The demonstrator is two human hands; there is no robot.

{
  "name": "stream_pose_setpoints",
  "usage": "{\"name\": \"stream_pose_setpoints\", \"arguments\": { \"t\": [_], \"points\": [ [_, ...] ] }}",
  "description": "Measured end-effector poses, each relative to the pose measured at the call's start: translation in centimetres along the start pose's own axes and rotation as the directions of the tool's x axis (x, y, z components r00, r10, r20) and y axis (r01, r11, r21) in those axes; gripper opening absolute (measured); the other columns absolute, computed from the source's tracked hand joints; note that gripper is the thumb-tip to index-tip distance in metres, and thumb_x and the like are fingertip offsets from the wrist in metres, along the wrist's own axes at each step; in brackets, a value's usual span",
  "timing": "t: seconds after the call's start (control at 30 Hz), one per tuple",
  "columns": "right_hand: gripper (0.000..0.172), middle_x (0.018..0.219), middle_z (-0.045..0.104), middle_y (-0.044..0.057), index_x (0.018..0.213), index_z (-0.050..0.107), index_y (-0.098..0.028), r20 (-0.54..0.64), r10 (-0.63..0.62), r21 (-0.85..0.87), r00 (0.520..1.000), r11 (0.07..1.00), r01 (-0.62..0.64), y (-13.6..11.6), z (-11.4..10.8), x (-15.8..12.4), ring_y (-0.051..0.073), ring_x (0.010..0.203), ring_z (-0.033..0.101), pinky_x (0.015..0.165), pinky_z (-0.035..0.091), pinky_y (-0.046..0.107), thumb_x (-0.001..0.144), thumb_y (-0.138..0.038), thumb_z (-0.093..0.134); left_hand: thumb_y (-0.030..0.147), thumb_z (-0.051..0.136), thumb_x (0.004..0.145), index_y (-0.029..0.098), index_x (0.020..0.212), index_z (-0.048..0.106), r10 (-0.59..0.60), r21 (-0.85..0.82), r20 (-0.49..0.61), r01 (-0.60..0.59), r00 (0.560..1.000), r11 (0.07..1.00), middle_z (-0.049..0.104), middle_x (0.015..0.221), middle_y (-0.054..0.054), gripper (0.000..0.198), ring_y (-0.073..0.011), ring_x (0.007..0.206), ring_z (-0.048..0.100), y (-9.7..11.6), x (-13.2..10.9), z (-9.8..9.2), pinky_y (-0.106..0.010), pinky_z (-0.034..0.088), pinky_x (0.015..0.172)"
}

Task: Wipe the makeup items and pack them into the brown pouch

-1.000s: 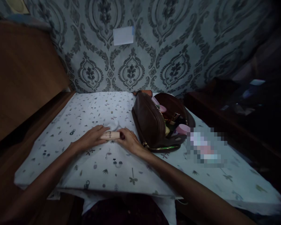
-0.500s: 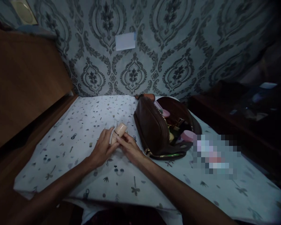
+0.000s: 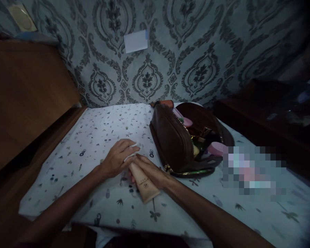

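A beige squeeze tube [image 3: 144, 187] with small dark print slants across the middle of the patterned cloth, its flat end towards me. My right hand [image 3: 152, 172] is closed around its upper part. My left hand [image 3: 117, 156] is closed on a thin white wipe [image 3: 131, 151] at the tube's cap end, and the cap itself is hidden under the fingers. Just right of my hands stands a dark brown bag [image 3: 170, 134], unzipped, with a pink lidded item [image 3: 217, 148] and other small things inside.
A white printed cloth [image 3: 98, 132] covers the table. Wooden furniture [image 3: 28, 93] rises on the left, and a dark ledge [image 3: 248, 127] runs along the right. A blurred-out patch [image 3: 248, 172] lies beside the bag. White paper [image 3: 135, 41] hangs on the patterned wall.
The tube has turned: its cap pointed away and showed before, while now its flat printed end shows towards me. My left hand has come over the cap with the wipe. The view has shifted slightly.
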State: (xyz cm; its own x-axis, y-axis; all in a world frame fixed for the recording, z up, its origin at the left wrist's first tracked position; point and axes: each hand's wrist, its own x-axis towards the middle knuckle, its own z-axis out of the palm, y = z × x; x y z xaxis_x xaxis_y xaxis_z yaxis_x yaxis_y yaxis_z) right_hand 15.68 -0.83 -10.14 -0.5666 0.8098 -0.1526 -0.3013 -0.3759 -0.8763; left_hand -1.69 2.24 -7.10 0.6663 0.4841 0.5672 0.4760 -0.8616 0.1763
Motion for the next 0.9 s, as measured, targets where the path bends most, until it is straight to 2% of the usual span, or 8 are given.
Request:
{"name": "stream_pose_setpoints", "arguments": {
  "t": [0.1,0.2,0.37,0.5,0.57,0.67,0.77,0.9],
  "points": [
    [0.046,0.066,0.059,-0.004,0.092,0.054,-0.021,0.023,0.003,-0.103,1.0,0.995,-0.001,-0.3,0.0,-0.4,0.012,0.051,0.057,0.047,0.046,0.023,0.074,-0.057,0.075,0.047,0.026,0.104,0.015,0.101,0.064,-0.121,-0.134,0.076,0.131,0.99,0.982,0.062,0.092,-0.01,0.05,-0.0201,0.086,0.057,-0.5,0.9,-0.4,-0.033,0.047,0.078],
    [0.042,0.068,0.057,-0.004,0.1,0.055,-0.021,0.058,-0.012,-0.243,0.998,0.97,0.026,-0.7,0.1,-0.6,0.012,0.053,0.055,0.048,0.045,0.024,0.078,-0.052,0.073,0.053,0.023,0.102,0.017,0.08,0.058,-0.297,-0.24,0.124,0.319,0.947,0.917,0.055,0.073,-0.003,0.055,-0.0165,0.07,0.052,-0.4,1.2,-0.8,-0.029,0.042,0.068],
    [0.034,0.076,0.057,-0.001,0.099,0.057,-0.021,0.067,-0.062,-0.358,0.996,0.93,0.082,-0.5,0.2,-0.6,0.014,0.062,0.057,0.053,0.047,0.025,0.083,-0.048,0.069,0.062,0.027,0.098,0.019,0.069,0.048,-0.587,-0.399,0.157,0.595,0.794,0.698,0.038,0.057,0.004,0.055,-0.0134,0.056,0.039,0.0,1.0,-0.7,-0.027,0.034,0.056],
    [0.033,0.076,0.056,-0.002,0.102,0.057,-0.022,0.077,-0.038,-0.351,0.996,0.934,0.063,0.1,0.1,-0.5,0.014,0.062,0.057,0.053,0.046,0.025,0.084,-0.047,0.068,0.071,0.027,0.093,0.019,0.072,0.049,-0.705,-0.459,0.145,0.679,0.694,0.573,0.034,0.057,0.004,0.06,-0.0141,0.057,0.038,-0.3,0.7,-0.1,-0.028,0.032,0.055],
    [0.033,0.077,0.057,-0.002,0.102,0.056,-0.022,0.08,-0.039,-0.335,0.996,0.94,0.064,0.2,0.2,-0.5,0.013,0.061,0.056,0.053,0.046,0.025,0.084,-0.047,0.068,0.073,0.026,0.092,0.02,0.071,0.048,-0.738,-0.469,0.144,0.702,0.66,0.536,0.034,0.057,0.004,0.061,-0.0141,0.057,0.038,-0.4,0.7,0.1,-0.028,0.032,0.055],
    [0.034,0.075,0.055,-0.002,0.101,0.056,-0.022,0.051,-0.024,-0.316,0.998,0.948,0.039,0.1,0.5,-0.7,0.013,0.06,0.056,0.052,0.046,0.025,0.084,-0.048,0.069,0.074,0.026,0.091,0.021,0.067,0.044,-0.764,-0.461,0.135,0.723,0.63,0.515,0.034,0.056,0.004,0.061,-0.0143,0.057,0.037,-0.4,0.7,0.1,-0.028,0.032,0.056],
    [0.032,0.075,0.056,-0.002,0.1,0.055,-0.022,0.014,-0.046,-0.364,0.999,0.93,0.048,0.0,0.9,-0.9,0.014,0.061,0.056,0.053,0.045,0.025,0.085,-0.048,0.067,0.072,0.024,0.093,0.022,0.063,0.04,-0.766,-0.413,0.14,0.74,0.627,0.531,0.035,0.055,0.003,0.061,-0.0146,0.056,0.037,-0.2,0.8,-0.2,-0.029,0.03,0.056],
    [0.027,0.074,0.055,-0.002,0.097,0.053,-0.023,-0.04,-0.122,-0.499,0.992,0.862,0.086,0.0,1.0,-1.1,0.014,0.061,0.057,0.053,0.046,0.026,0.088,-0.048,0.062,0.061,0.029,0.097,0.022,0.059,0.038,-0.74,-0.197,0.075,0.738,0.668,0.646,0.038,0.054,0.003,0.055,-0.0141,0.054,0.038,-0.3,0.5,-0.7,-0.029,0.027,0.057]
  ]
}}
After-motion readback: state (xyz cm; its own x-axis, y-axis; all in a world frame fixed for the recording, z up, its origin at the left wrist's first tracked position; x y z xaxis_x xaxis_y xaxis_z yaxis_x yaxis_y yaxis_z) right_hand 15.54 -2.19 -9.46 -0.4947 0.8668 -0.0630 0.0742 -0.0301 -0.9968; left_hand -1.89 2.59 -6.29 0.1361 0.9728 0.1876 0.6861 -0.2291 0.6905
